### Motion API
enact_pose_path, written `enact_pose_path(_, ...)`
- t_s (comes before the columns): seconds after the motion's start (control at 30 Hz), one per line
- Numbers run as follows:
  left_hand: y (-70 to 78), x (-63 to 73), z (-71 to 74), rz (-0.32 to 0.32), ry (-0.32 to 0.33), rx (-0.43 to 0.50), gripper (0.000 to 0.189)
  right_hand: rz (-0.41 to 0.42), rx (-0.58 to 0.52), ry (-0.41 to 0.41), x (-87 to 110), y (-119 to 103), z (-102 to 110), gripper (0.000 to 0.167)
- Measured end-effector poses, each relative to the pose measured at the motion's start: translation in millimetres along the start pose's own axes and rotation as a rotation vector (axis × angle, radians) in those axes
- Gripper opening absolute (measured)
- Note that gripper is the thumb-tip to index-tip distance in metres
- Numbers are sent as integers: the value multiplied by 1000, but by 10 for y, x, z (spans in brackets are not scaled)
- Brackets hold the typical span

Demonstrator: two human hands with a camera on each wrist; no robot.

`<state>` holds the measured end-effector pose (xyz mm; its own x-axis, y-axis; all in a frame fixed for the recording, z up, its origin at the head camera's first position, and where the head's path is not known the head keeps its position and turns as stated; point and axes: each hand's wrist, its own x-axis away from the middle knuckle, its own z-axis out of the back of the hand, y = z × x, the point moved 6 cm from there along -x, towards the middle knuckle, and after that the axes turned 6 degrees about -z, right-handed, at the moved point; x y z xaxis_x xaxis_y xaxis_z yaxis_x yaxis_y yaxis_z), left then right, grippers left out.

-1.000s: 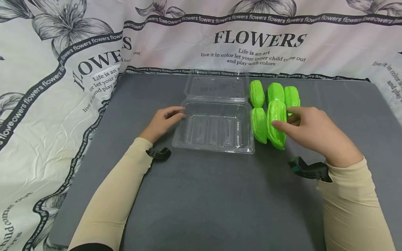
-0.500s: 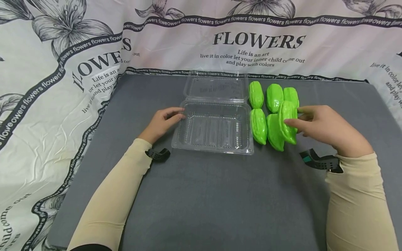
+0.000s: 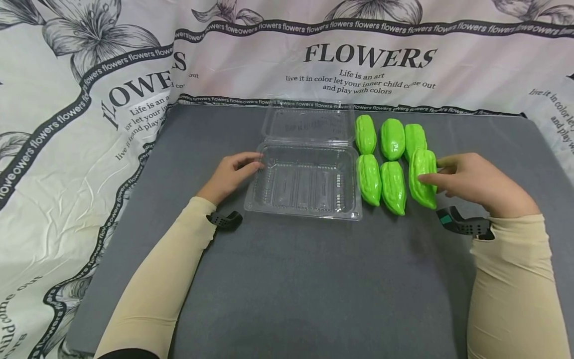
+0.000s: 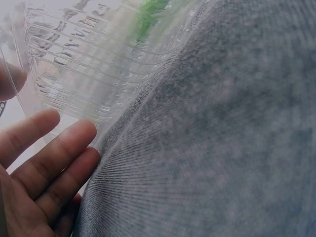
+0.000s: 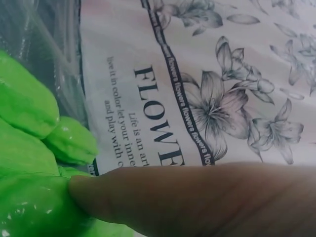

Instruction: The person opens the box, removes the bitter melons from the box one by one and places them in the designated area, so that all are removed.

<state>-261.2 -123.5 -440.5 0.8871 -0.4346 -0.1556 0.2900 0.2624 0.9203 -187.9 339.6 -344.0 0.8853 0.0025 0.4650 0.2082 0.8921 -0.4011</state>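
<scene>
My right hand (image 3: 482, 182) pinches a glossy bright-green ridged fruit (image 3: 421, 184), possibly artificial, between thumb and fingers. This fruit has a pointed near end and sits at the front right of a group of similar fruits. In the right wrist view the thumb (image 5: 128, 197) presses on its side. At the left edge of a clear plastic clamshell box (image 3: 302, 214), my left hand (image 3: 230, 174) rests with fingers extended. In the left wrist view its fingers (image 4: 59, 158) are fairly straight beside the box wall, the thumb apart from them.
Several more green fruits stand in two rows right of the box, among them a front one (image 3: 393, 189) and a back one (image 3: 365, 134). The box's lid (image 3: 309, 124) is folded back. A grey table (image 3: 314, 284) meets a flower-printed cloth (image 3: 251, 60) behind.
My right hand has moved right with the green fruit, from on top of the middle front fruit to a spot right of it. The left hand stays at the box.
</scene>
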Motion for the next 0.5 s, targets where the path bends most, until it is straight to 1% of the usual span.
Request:
enact_pose_path(0.23,-20,11,4,10,3,-14,41,1,16,-15,-81,52,-33,84)
enact_pose_path(0.5,-32,-1,-3,3,8,-10,40,-5,23,-64,-147,123,-105,83)
